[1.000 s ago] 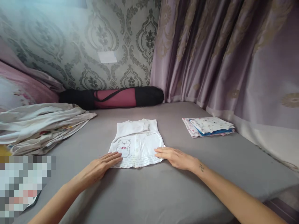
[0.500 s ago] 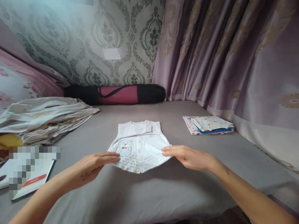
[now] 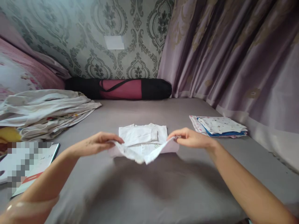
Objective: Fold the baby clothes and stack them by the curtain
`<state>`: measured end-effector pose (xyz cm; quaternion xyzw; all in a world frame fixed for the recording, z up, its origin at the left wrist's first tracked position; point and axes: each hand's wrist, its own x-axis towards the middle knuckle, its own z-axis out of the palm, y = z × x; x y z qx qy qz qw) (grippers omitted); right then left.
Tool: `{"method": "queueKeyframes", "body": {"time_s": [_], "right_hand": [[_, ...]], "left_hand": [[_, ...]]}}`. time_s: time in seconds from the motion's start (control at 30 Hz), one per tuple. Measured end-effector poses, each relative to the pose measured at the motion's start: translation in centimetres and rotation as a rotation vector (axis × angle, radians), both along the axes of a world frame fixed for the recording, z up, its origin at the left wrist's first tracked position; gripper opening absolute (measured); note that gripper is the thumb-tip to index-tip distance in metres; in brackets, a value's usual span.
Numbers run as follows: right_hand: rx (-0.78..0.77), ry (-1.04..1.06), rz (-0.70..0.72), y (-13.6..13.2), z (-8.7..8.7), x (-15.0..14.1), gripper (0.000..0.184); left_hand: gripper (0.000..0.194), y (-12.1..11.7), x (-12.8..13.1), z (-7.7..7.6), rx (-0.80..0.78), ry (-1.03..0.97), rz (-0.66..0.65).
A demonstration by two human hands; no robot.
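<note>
A small white shirt (image 3: 137,135) lies in front of me on the grey bed sheet, its sleeves folded across the upper part. My left hand (image 3: 99,143) pinches the left side of its lower edge. At the right side, my right hand (image 3: 189,137) grips the same edge between thumb and fingers. Both hands hold the hem raised off the bed, and it sags to a point in the middle. The bear print on the front is now hidden by the lifted cloth.
Folded patterned cloths (image 3: 221,126) are stacked at the right. A loose pile of pale clothes (image 3: 46,109) lies at the left, with a flat tablet-like object (image 3: 44,165) nearer me. Along the wall rests a long black and maroon bag (image 3: 121,88).
Both hands have gone from lying on the shirt's lower part to gripping its hem. The hem has come up and away from the bed, folding toward the sleeves. My view has shifted slightly.
</note>
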<state>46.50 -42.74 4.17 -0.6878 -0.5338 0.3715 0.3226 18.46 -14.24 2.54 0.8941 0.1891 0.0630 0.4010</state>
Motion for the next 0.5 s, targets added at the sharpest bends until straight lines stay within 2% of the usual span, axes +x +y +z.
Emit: {"method": "queueKeyframes", "body": {"time_s": [0.03,0.1,0.2,0.27,0.33,0.4,0.5], "right_hand": [[0.019,0.041,-0.06,1.2,-0.6,1.0,0.034],[0.03,0.148,-0.194,3.5,-2.8,2.6,0.034],[0.045,0.199,-0.522,5.8,-6.9,3.6,0.031],[0.065,0.214,-0.674,6.3,-8.8,3.5,0.031],[0.075,0.269,-0.72,6.0,-9.8,3.1,0.035],[0.09,0.303,-0.71,5.5,-9.9,2.6,0.042],[0.101,0.161,-0.684,5.1,-9.9,1.9,0.053]], "left_hand": [[0.038,0.9,1.4,-0.2,-0.105,0.029,-0.04],[0.045,2.1,4.0,-1.5,-0.265,0.025,-0.007],[0.06,2.5,6.5,-4.5,-0.337,-0.067,0.302],[0.069,2.1,7.1,-6.1,-0.355,-0.105,0.511],[0.074,1.5,6.9,-6.9,-0.374,-0.124,0.623],[0.078,1.1,6.3,-7.0,-0.364,-0.149,0.655],[0.077,0.5,5.5,-7.0,-0.266,-0.116,0.687]]}}
